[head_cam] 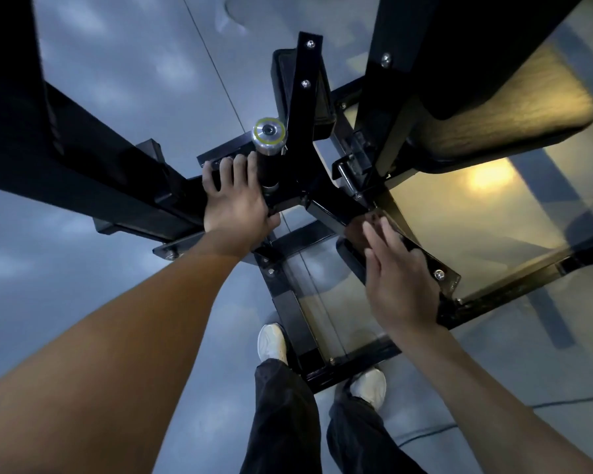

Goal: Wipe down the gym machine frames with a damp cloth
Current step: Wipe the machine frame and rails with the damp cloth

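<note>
A black steel gym machine frame (117, 172) fills the middle of the head view, seen from above. My left hand (235, 203) rests flat on a frame beam, fingers stretched over its top, right beside a black post with a chrome end cap (269, 133). My right hand (397, 278) is held with straight fingers over a slanted black frame bar (442, 268) with a bolt, slightly blurred; whether it touches the bar is unclear. No cloth shows in either hand.
A tan padded seat (493, 114) sits at upper right, with a small black pad (302, 87) above centre. The black base frame (290, 309) lies on the glossy grey floor by my white shoes (271, 342). A thin cable (425, 436) crosses the floor at lower right.
</note>
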A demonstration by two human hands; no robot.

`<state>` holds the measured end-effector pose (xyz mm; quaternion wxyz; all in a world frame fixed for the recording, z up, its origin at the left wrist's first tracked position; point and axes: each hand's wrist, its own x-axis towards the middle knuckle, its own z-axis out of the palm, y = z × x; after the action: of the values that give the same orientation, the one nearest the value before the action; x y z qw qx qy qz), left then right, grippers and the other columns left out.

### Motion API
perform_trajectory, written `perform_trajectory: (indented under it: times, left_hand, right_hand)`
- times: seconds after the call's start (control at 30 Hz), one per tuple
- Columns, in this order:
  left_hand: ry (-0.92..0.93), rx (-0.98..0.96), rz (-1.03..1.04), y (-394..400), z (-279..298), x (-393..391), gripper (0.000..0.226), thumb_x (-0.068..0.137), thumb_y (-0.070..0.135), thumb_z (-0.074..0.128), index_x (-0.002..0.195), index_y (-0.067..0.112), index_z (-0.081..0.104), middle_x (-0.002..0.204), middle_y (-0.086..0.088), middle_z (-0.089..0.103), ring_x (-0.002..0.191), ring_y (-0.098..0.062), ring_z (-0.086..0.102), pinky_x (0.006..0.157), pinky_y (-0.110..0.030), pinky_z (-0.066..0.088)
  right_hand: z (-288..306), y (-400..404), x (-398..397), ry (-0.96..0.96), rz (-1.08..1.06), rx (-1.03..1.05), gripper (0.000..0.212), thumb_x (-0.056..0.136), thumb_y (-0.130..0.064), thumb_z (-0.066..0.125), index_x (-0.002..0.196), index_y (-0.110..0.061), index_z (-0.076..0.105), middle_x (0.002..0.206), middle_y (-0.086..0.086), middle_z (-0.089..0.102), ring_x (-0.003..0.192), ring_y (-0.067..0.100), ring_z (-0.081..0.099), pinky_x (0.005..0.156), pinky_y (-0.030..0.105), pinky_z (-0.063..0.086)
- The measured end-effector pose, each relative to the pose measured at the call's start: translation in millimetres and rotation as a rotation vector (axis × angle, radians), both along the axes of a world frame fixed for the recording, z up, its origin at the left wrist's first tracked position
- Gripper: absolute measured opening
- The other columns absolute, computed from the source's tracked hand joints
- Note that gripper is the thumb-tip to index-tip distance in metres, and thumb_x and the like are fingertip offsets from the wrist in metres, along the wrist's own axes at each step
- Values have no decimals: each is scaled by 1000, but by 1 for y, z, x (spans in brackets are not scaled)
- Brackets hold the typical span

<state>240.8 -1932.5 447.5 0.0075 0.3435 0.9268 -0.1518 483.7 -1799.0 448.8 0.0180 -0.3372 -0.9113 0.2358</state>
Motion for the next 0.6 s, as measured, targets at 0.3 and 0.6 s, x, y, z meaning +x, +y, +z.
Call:
perform_trajectory:
  times: [0.3,0.6]
  left_hand:
    - [25,42,-13,-2,-6,-1,118,76,74,65,157,2,16,151,-17,35,143,-39,31,122,-62,13]
    - [13,27,-4,-1,-4,-1,117,77,72,65,157,3,14,152,-17,33,144,-38,28,122,-62,12]
  right_hand:
    - [7,-16,-59,-26,-52,-46,47,111,-33,34,159,-35,35,168,-6,29,117,24,51,73,34,47]
    - [10,-4,8,-106,63,22,48,110,-34,37,157,-41,33,169,-16,21,102,21,49,62,32,44]
